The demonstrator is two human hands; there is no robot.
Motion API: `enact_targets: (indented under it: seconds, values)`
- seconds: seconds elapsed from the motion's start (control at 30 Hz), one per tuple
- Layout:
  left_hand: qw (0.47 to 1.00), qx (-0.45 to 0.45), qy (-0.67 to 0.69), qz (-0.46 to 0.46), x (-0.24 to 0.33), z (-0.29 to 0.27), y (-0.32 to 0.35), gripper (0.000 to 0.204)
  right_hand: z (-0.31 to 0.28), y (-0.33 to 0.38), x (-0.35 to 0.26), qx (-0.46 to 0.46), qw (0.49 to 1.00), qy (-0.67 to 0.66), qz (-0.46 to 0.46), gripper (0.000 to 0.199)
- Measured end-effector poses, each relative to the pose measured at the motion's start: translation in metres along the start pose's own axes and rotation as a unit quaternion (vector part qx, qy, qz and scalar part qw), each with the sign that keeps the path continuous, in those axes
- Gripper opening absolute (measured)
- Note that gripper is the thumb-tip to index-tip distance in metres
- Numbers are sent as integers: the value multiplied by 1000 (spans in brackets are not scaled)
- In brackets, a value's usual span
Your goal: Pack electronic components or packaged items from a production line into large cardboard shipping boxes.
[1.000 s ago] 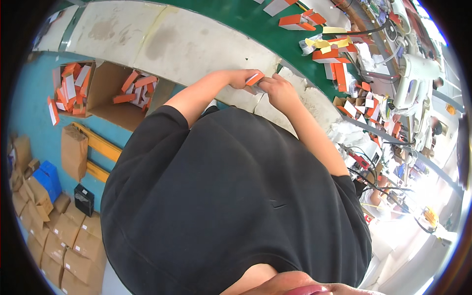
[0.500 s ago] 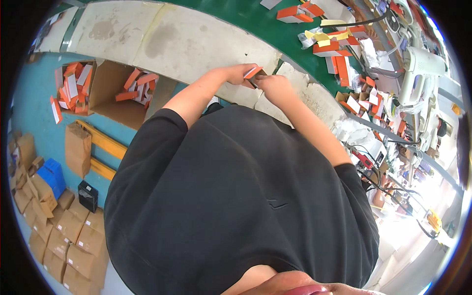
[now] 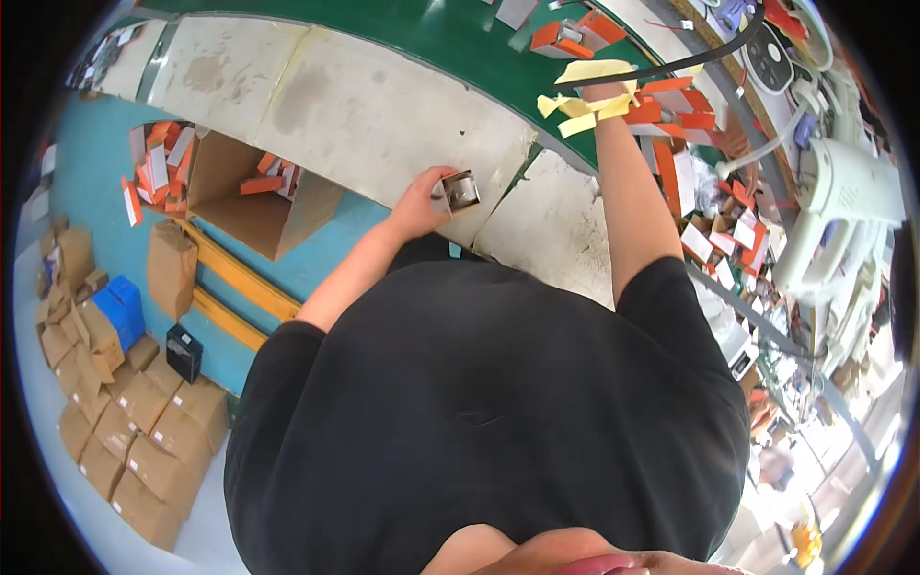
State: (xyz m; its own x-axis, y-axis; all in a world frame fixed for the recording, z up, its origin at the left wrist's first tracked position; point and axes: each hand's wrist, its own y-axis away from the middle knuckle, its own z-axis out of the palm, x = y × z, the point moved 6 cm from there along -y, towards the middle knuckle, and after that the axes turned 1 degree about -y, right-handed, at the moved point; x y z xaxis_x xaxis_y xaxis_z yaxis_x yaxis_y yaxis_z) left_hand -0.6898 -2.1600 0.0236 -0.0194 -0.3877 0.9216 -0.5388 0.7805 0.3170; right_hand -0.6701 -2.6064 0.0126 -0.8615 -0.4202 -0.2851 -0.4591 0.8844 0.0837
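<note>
Your left hand [image 3: 422, 201] sat just above frame centre, forearm running up from the lower left, elbow bent. Fingers were wrapped around a small open box [image 3: 460, 190], grey-silver inside, held over the pale concrete ledge [image 3: 364, 105]. The box's open face pointed right and slightly toward the camera; it looked roughly square, so I couldn't call a long axis.

Your right arm was stretched nearly straight up the frame, upper centre-right. The right hand [image 3: 606, 93] was mostly hidden behind yellow paper strips [image 3: 585, 91]. It seemed to be grasping them, but the fingers weren't visible, so I can't tell its grip for sure. The strips fanned out left and right, over the green belt [image 3: 450, 38].

Containers:
- Open cardboard carton [image 3: 244, 192], upper left, on the blue floor: a few flat orange-and-white boxes [image 3: 264, 182] inside, more piled just beside its left wall.
- Stack of closed brown cartons [image 3: 115, 422], lower left.
- More orange-and-white boxes loose on the workbench [image 3: 709, 220] at right, near your right arm.
</note>
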Motion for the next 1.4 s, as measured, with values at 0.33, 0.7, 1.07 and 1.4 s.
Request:
enact_targets:
  seconds: [0.33, 0.7, 1.07, 1.4]
  values:
    - [965, 199, -89, 142, 87, 23, -56, 76, 93, -3, 38, -234, 952, -138, 139, 52]
    - [962, 242, -102, 69, 140, 131, -265, 67, -52, 304, 255, -274, 642, -664, 267, 56]
    - [907, 289, -276, 130, 4, 149, -359, 68, -87, 394, 305, -102, 561, -733, 371, 33]
    - [991, 18, 116, -71, 151, 384, -262, 72, -155, 335, 312, -21, 903, -414, 118, 25]
